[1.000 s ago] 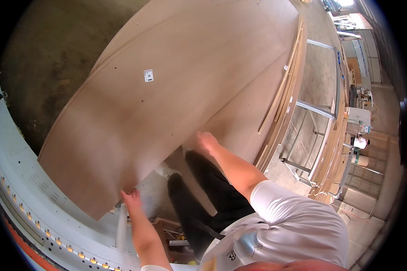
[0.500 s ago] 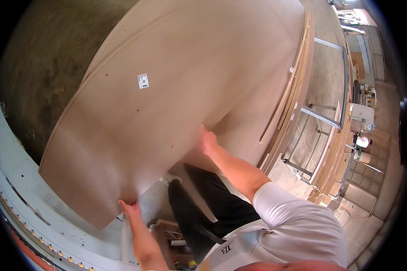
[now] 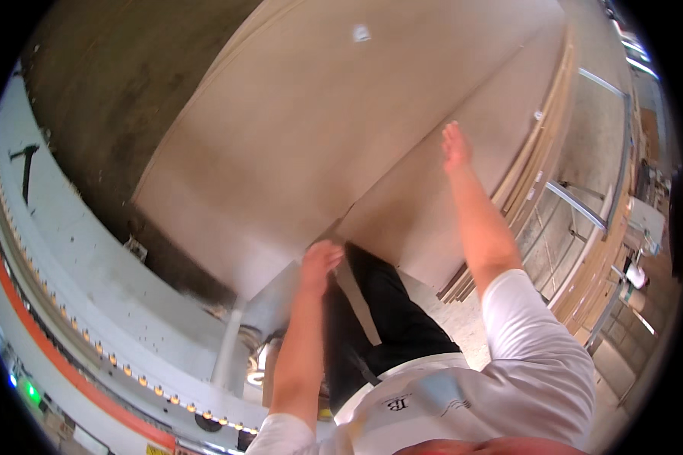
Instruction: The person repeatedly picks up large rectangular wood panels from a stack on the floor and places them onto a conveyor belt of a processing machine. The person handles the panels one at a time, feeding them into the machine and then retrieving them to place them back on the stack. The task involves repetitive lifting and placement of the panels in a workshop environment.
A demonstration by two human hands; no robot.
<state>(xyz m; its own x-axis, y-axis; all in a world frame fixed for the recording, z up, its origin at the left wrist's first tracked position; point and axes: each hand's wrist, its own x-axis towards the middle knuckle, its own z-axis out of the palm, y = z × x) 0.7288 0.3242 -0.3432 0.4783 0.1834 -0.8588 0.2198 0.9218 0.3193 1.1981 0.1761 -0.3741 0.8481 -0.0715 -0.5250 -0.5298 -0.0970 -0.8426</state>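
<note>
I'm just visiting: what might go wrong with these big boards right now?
The top brown panel lies askew over the lower panel, and neither the left hand nor the right hand clearly grips it, so it might slide. Its near corner points toward the white machine, so might knock it. The thin strips along the right edge could perhaps get dislodged.

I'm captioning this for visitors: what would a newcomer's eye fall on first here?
Probably the large brown board filling the upper middle, with a small white label near the picture's top. Next, the pale grey machine curving down the left side, with its orange strip. Then the right hand, outstretched right of centre.
</note>
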